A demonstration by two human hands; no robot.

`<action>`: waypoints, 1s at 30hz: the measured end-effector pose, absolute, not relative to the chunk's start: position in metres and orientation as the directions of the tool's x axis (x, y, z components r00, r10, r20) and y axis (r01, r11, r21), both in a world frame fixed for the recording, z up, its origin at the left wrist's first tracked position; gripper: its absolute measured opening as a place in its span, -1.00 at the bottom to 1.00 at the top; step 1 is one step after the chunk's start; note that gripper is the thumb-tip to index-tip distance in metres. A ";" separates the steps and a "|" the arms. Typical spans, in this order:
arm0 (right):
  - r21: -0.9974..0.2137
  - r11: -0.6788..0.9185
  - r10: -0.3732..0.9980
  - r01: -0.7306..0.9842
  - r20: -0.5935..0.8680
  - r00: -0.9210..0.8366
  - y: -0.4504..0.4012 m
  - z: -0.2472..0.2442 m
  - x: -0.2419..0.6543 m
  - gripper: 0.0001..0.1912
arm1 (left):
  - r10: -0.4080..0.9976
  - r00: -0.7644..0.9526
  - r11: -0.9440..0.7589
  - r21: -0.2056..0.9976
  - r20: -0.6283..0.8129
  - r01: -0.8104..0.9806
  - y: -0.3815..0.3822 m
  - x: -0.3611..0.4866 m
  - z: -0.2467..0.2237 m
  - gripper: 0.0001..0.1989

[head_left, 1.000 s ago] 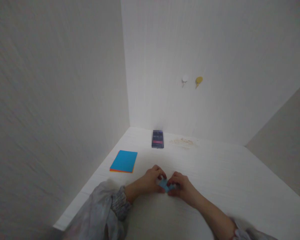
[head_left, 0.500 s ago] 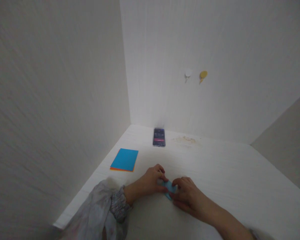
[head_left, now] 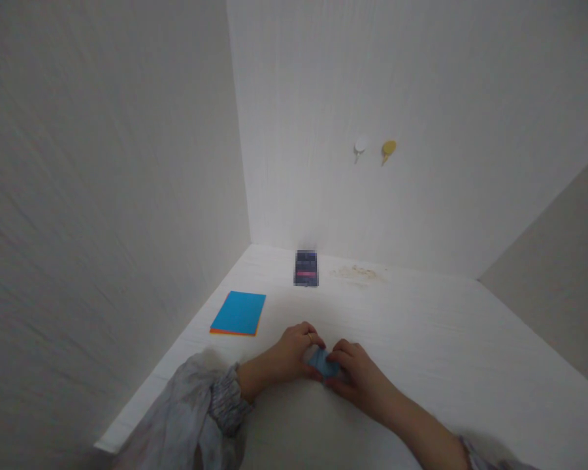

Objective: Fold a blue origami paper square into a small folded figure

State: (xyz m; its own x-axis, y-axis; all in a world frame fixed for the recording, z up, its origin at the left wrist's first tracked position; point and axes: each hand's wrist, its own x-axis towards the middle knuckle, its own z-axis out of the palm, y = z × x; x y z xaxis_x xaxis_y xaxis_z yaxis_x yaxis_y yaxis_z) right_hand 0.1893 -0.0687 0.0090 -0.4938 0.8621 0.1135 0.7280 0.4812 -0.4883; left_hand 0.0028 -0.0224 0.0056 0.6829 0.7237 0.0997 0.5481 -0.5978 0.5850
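Between my two hands, low in the middle of the head view, is a small folded piece of light blue paper (head_left: 323,363). My left hand (head_left: 296,352) grips its left side, thumb below and fingers above; a ring shows on one finger. On the right side, my right hand (head_left: 355,375) pinches the paper between thumb and fingers. The fingertips cover parts of the paper, so its exact folds cannot be made out. To the left of my left hand lies a stack of square coloured paper (head_left: 239,313), blue on top with orange edges beneath.
A phone-like dark device (head_left: 306,268), its screen blurred, stands at the back of the white table (head_left: 421,333) against the wall. Brownish marks (head_left: 362,271) lie to its right. A white hook (head_left: 360,146) and a yellow hook (head_left: 389,149) are on the back wall.
My fingers have shifted on the light blue paper, and it now looks turned and more compact. The whole view has moved slightly, so the surroundings sit a little further left.
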 end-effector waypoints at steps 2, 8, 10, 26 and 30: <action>-0.423 0.470 0.875 0.775 0.111 -0.471 -0.070 0.011 0.187 -0.79 | 0.727 0.681 -0.594 0.581 0.091 0.556 -0.022 0.004 0.006 -0.48; -0.305 0.561 0.824 0.770 0.112 -0.556 -0.073 0.011 0.184 -0.82 | 0.736 0.673 -0.582 0.575 0.073 0.575 -0.022 0.005 0.010 -0.44; -0.298 0.561 0.825 0.773 0.118 -0.553 -0.073 0.011 0.185 -0.82 | 0.738 0.671 -0.578 0.577 0.068 0.577 -0.022 0.005 0.012 -0.43; -0.480 0.412 0.909 0.774 0.164 -0.383 -0.067 0.004 0.192 -0.81 | 0.744 0.665 -0.571 0.582 0.069 0.579 -0.023 0.005 0.012 -0.42; -0.462 0.467 0.883 0.754 0.210 -0.419 -0.067 0.000 0.195 -0.81 | 0.755 0.654 -0.554 0.583 0.051 0.594 -0.023 0.006 0.013 -0.42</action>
State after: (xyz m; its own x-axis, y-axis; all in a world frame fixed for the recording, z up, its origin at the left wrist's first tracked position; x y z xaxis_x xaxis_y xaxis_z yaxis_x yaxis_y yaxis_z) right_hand 0.1952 -0.0666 -0.0002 -0.4188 0.8834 0.2104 0.7537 0.4674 -0.4621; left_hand 0.0063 -0.0235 0.0129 0.6540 0.7548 0.0508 0.5942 -0.5540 0.5831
